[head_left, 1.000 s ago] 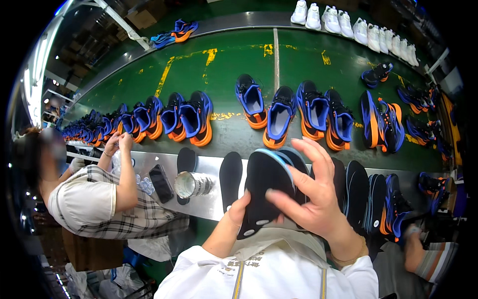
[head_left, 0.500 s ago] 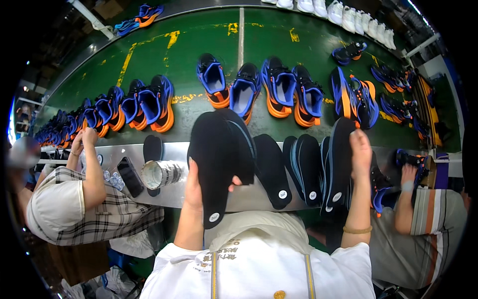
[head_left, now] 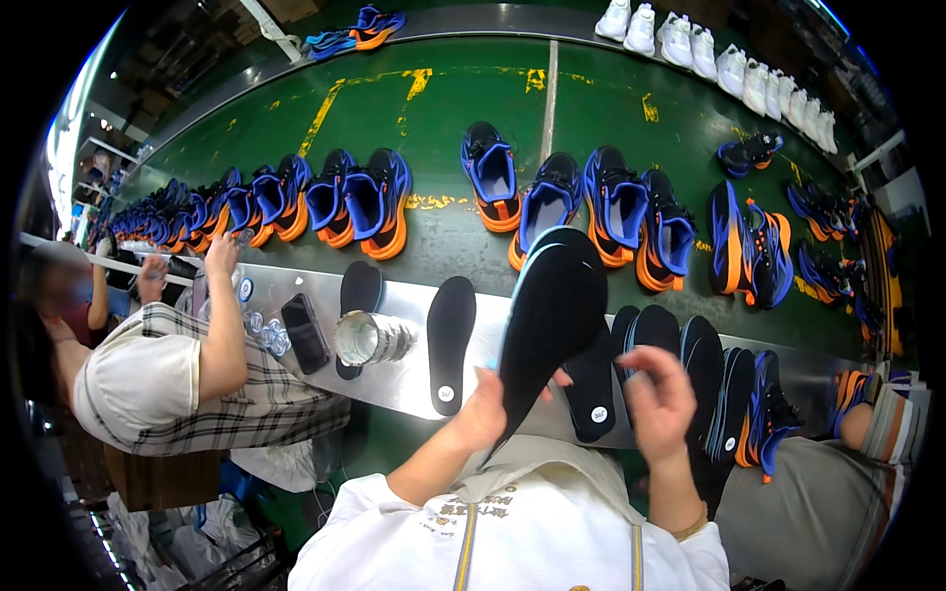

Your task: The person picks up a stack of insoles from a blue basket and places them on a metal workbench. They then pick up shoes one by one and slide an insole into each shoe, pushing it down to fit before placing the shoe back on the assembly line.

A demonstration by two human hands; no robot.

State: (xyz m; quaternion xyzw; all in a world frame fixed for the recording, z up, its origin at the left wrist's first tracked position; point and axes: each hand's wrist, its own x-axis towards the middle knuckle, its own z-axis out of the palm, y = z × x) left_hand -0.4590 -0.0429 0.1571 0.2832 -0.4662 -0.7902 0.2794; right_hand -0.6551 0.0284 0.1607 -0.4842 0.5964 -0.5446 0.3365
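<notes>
Right hand [head_left: 658,402] now off raised black insole [head_left: 550,320].

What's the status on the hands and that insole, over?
Left hand grips black insole, tilted upright. Right hand open beside it, touching nothing. More insoles on steel ledge beneath.

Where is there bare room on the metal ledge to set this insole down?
Bare ledge lies between the metal can and the flat insole, and between that insole and the left hand. Right of the held insole, overlapping insoles crowd it.
</notes>
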